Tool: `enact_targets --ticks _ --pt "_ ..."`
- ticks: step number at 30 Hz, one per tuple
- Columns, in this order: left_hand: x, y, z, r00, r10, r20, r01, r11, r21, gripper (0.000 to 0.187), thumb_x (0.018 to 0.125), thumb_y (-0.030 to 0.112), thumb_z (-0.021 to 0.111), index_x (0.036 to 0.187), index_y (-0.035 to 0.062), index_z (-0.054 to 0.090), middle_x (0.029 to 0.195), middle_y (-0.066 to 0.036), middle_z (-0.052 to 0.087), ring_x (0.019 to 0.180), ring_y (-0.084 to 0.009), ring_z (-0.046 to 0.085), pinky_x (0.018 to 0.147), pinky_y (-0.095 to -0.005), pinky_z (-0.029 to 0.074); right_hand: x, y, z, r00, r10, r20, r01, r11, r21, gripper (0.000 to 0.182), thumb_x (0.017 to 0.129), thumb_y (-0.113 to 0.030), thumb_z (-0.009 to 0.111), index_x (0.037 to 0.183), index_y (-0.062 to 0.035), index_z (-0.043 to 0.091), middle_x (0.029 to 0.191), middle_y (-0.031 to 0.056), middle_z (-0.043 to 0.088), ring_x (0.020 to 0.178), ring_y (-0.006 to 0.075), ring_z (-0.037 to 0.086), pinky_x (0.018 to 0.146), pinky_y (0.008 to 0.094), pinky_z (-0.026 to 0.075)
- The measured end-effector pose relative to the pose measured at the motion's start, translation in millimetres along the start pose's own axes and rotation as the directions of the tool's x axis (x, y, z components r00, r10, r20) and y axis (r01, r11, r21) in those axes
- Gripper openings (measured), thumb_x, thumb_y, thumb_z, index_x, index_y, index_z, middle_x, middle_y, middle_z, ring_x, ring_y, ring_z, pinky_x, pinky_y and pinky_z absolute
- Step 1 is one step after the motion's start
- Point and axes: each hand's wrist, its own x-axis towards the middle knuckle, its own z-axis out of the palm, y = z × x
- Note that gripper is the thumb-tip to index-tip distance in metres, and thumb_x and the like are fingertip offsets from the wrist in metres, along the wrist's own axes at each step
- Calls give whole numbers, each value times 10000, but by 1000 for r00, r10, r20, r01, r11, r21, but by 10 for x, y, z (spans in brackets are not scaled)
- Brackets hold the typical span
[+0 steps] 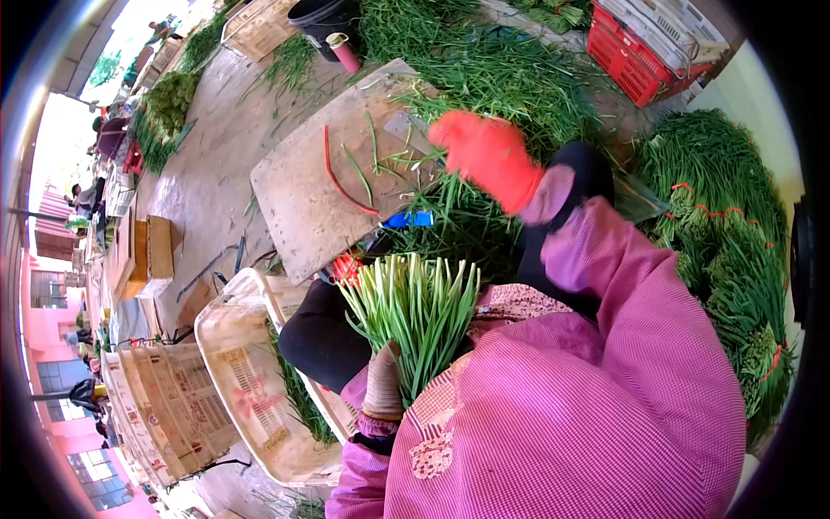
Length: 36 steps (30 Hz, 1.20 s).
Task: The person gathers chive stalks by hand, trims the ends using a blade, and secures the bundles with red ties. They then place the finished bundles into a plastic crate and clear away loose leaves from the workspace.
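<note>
A thick bundle of green stalks with pale cut ends (413, 307) stands upright against my lap. My left hand (383, 381), in a grey-brown glove, is wrapped round its lower left side. My right hand (488, 156), in a red-orange glove, is raised over the loose greens beside the board; its fingers are blurred, and anything in them cannot be made out. On the wooden board (303, 190) lie a red strip (333, 173), a few loose green stems and a flat metal blade (406, 130). A blue object (408, 220) sits at the board's near edge.
A white plastic basket (251, 381) holding some greens stands at the left, beside stacked crates (164, 406). Loose greens (510, 78) lie beyond the board. Tied bundles (726, 242) are piled at right, below a red crate (622, 56). A black bucket (324, 22) and pink bottle (343, 54) stand behind.
</note>
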Motion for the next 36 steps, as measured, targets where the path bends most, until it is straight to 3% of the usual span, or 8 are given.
enact_targets --ticks 5,13,21,23,25,27,31,36 --pt "-10 55 123 999 -6 46 6 1000 5 687 820 452 726 1288 -11 527 1201 -119 626 1045 -249 634 904 -383 532 273 8 -462 991 137 -13 -89 571 -816 619 879 -468 606 1350 -80 498 926 153 701 762 263 690 630 377 531" --pt "-127 89 328 997 -19 69 21 999 -28 750 774 455 769 1320 16 502 1210 -117 622 1040 -258 638 898 -384 541 -712 -415 804 670 -3 743 96 992 -83 657 765 -491 694 1191 -10 554 1068 218 657 972 406 630 868 445 498" --pt "-199 162 379 999 1 41 -2 1000 28 752 780 521 731 1307 28 517 1207 -103 623 1040 -247 633 886 -375 537 150 260 400 984 -35 174 148 705 -694 234 873 -268 587 993 -67 592 834 158 671 845 318 680 662 460 535" --pt "-125 136 259 999 -17 30 16 999 28 748 781 517 732 1306 29 517 1205 -106 623 1040 -250 634 885 -379 537 -22 245 500 838 -545 -24 347 566 -748 328 864 -312 609 1077 -62 607 924 192 679 898 324 670 772 439 524" --pt "-90 119 214 996 -42 75 39 998 38 749 779 514 735 1309 31 515 1207 -106 622 1043 -252 631 889 -387 537 -387 -90 686 924 -299 237 286 954 86 399 854 -352 622 1141 -76 617 1008 203 676 950 315 657 855 412 499" --pt "-133 151 348 997 -31 75 28 999 45 749 779 510 737 1310 31 514 1204 -102 623 1042 -253 630 891 -392 537 -556 -308 759 731 -130 670 91 992 93 361 852 -357 620 1059 -61 629 924 189 679 879 325 669 788 427 518" --pt "-236 149 356 999 17 28 -17 1000 6 735 780 510 737 1299 37 521 1186 -98 631 1020 -260 638 882 -393 543 -258 -70 820 952 -139 272 263 828 -495 205 876 -271 578 947 -82 615 715 137 650 688 340 651 625 469 501" --pt "-240 167 374 998 67 7 -67 998 -6 726 799 538 708 1293 40 520 1183 -98 630 1013 -258 637 873 -395 545 -348 -205 463 901 -317 295 322 946 32 207 880 -269 568 811 -102 670 761 115 653 747 314 645 673 423 496"
